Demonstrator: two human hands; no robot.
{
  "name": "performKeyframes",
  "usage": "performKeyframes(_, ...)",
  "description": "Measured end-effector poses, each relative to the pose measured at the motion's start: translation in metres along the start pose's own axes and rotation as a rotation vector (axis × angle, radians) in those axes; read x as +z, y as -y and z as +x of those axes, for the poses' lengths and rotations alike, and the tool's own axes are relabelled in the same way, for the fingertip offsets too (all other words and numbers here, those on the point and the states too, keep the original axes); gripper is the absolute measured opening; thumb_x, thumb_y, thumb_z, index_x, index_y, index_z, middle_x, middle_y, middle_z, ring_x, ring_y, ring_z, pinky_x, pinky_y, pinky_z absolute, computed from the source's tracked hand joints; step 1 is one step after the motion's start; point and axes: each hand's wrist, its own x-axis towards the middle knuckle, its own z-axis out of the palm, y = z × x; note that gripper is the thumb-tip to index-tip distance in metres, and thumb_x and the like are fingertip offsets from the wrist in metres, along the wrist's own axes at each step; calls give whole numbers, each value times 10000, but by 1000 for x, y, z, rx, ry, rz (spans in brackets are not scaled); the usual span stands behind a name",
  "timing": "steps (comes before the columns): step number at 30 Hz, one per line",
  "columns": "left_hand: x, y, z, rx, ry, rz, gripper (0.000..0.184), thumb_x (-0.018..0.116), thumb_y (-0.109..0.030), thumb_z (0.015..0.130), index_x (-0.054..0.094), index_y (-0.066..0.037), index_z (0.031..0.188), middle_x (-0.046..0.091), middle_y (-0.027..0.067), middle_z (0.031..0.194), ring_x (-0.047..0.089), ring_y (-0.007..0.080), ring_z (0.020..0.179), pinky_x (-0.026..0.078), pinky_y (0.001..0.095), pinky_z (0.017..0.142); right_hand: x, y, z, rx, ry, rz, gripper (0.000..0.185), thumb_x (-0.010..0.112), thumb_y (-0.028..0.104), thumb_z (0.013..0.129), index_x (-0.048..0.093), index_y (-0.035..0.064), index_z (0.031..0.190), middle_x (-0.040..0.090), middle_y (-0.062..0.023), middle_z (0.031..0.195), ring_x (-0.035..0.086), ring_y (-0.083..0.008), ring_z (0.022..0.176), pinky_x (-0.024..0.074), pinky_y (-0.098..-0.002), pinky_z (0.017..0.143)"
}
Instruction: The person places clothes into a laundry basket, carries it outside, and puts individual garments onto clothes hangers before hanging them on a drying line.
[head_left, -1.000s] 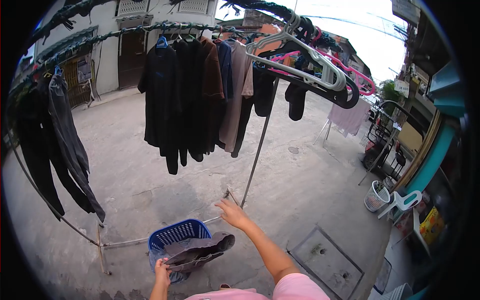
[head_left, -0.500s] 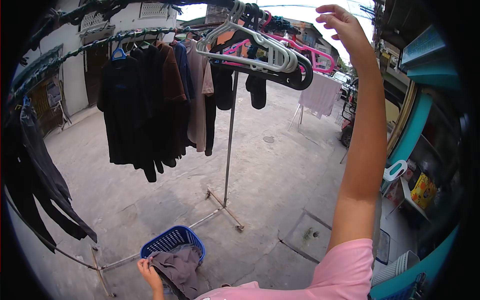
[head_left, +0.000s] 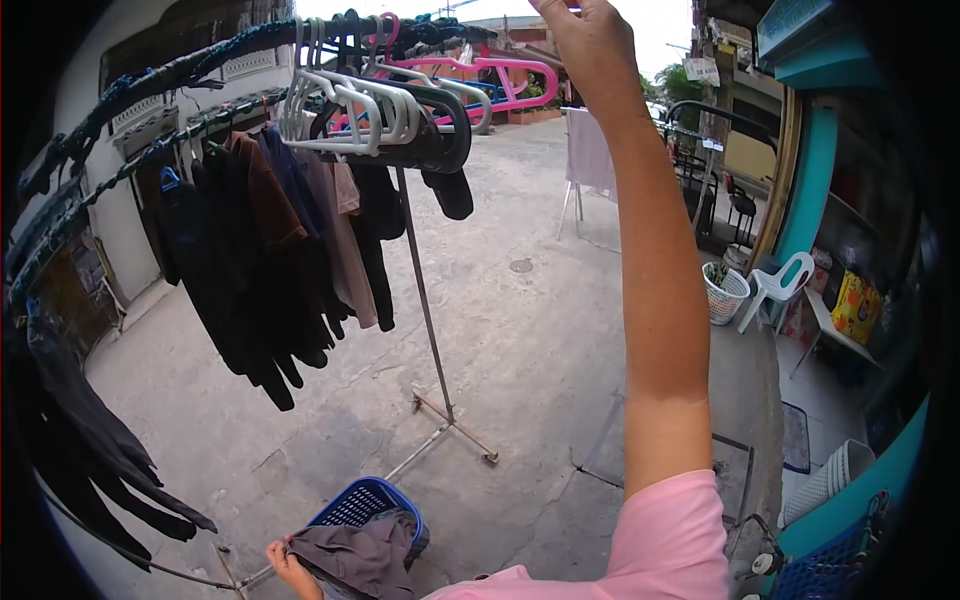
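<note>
My left hand (head_left: 287,566) is closed on the edge of a grey-brown garment (head_left: 355,553), kind unclear, which drapes over a blue plastic laundry basket (head_left: 365,494). High up, my right hand (head_left: 592,45) is raised to the right of the hangers. Its fingertips are cut off by the top edge; the visible fingers are apart and no object shows in them. A bunch of white plastic hangers (head_left: 345,112), with black hangers (head_left: 455,125) and pink hangers (head_left: 530,82) behind, hangs from the cord-wrapped rack bar (head_left: 235,42).
Dark shirts (head_left: 215,260) and a brown shirt (head_left: 265,190) hang on the farther bar. Dark trousers (head_left: 95,410) hang at the left. The rack's metal post (head_left: 425,290) stands on a wheeled foot (head_left: 455,428). A white chair (head_left: 780,290) and a white basket (head_left: 725,297) are at right.
The view has turned right and shifted, so the rack and hangers appear farther left. My right hand is higher in view, partly out of frame. My left hand still grips the garment.
</note>
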Motion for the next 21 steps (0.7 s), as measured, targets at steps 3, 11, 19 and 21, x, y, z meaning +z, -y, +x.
performKeyframes(3,14,-77,10,-109,-76,-340,304,343,54,754,560,58,966,449,58,1059,466,155,1010,349,267,913,-9,-38,-32,-140,-176,277,159,546,207,834,588,110,953,621,-26,939,571,-92,807,438,-212,624)
performKeyframes(11,10,-213,60,238,131,-863,337,371,30,866,459,1,1190,518,73,1197,520,156,1027,424,311,910,-62,-127,-198,552,160,442,123,469,142,870,557,83,933,606,-15,831,521,-66,714,407,-207,584)
performKeyframes(19,-28,-348,-19,403,339,-1279,283,454,45,811,574,23,1067,547,117,1126,560,205,983,441,341,907,-255,-138,-514,1418,581,76,138,468,186,834,537,124,936,599,-22,756,529,-108,599,401,-248,506)
performKeyframes(21,-45,-366,-41,538,463,-1201,305,459,52,793,581,8,1069,549,125,1134,525,214,1036,396,332,924,-311,-130,-599,1654,547,70,171,458,160,824,517,114,978,617,-71,755,561,-143,564,444,-315,470)
